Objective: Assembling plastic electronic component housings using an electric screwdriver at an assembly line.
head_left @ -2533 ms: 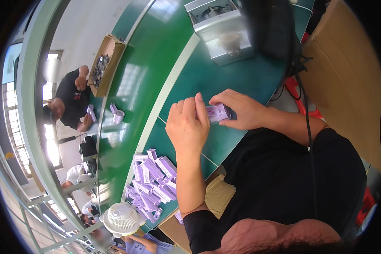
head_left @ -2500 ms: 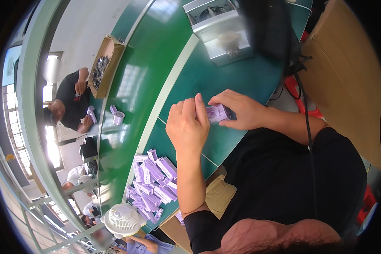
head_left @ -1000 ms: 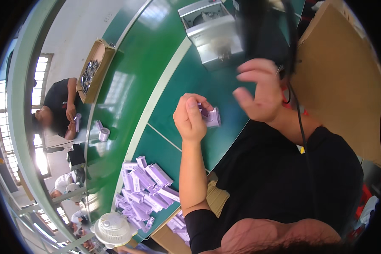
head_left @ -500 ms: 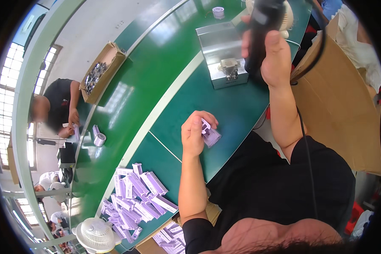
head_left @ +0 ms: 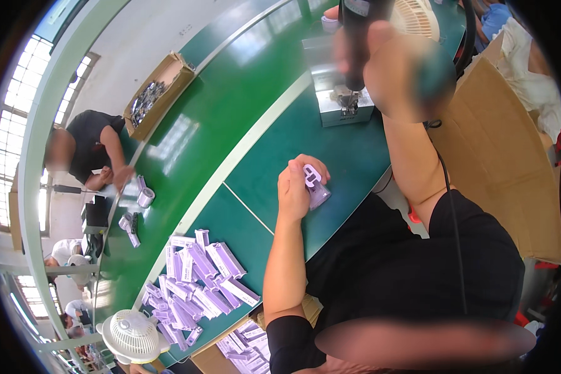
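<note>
In my right hand [head_left: 386, 71], partly blurred, is a black corded electric screwdriver [head_left: 363, 31], held upright. Its lower end is at the small metal fitting on the front of a silver metal box [head_left: 347, 117]; whether it touches cannot be made out. Over the green table, my left hand [head_left: 293, 190] is closed round a light purple plastic housing [head_left: 319, 195], whose looped end sticks out beyond the fingers. A heap of similar purple housings [head_left: 196, 274] lies to the left of my left forearm.
A cardboard box [head_left: 230, 349] below the table edge holds more purple pieces. White fans [head_left: 131, 336] [head_left: 414, 22] stand near left and far right. Across the green bench, a co-worker [head_left: 96, 146] sits near a tape roll [head_left: 146, 197] and a carton of metal parts [head_left: 159, 118]. Large cardboard [head_left: 505, 162] stands right.
My right hand has brought the screwdriver over to the metal box's front fitting. The purple housing has turned slightly in my left hand. Across the bench, the co-worker's hand has shifted.
</note>
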`<action>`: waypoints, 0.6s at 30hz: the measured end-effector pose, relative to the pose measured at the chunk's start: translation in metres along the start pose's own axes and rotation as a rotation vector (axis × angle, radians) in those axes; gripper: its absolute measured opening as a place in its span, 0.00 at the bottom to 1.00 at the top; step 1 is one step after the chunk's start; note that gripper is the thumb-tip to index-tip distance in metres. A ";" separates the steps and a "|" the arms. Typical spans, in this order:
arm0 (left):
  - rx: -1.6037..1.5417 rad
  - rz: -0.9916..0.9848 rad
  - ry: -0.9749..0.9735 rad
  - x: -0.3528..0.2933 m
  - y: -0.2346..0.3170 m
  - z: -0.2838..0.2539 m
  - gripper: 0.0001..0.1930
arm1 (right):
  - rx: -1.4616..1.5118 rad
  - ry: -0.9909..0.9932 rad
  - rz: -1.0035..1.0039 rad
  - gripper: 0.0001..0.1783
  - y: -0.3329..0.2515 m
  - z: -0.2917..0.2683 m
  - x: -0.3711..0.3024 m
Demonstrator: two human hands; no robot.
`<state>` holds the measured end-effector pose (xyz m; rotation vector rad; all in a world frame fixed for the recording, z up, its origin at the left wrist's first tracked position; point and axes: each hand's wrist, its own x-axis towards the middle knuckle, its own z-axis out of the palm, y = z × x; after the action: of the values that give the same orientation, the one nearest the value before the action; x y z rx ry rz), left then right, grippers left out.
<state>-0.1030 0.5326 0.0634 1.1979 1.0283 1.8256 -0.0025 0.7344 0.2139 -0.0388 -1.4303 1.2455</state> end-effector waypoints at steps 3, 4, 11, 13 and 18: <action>-0.007 -0.012 0.017 0.000 -0.001 -0.002 0.34 | 0.258 -0.192 -0.203 0.44 0.005 0.006 0.008; -0.012 -0.024 0.025 -0.001 0.000 -0.004 0.34 | -0.011 0.009 0.150 0.44 -0.032 0.017 -0.009; 0.051 -0.083 0.081 0.000 0.005 0.005 0.36 | 0.640 -0.071 0.138 0.54 -0.108 0.058 -0.004; 0.033 -0.087 0.079 0.001 0.004 0.009 0.36 | 0.573 -0.067 0.119 0.54 -0.114 0.059 -0.002; -0.024 -0.068 0.041 -0.002 -0.001 0.003 0.33 | 0.288 -0.047 0.067 0.54 -0.117 0.079 -0.005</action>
<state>-0.0996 0.5317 0.0621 1.1026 1.0539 1.8115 0.0118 0.6302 0.3090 0.1397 -1.2856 1.5056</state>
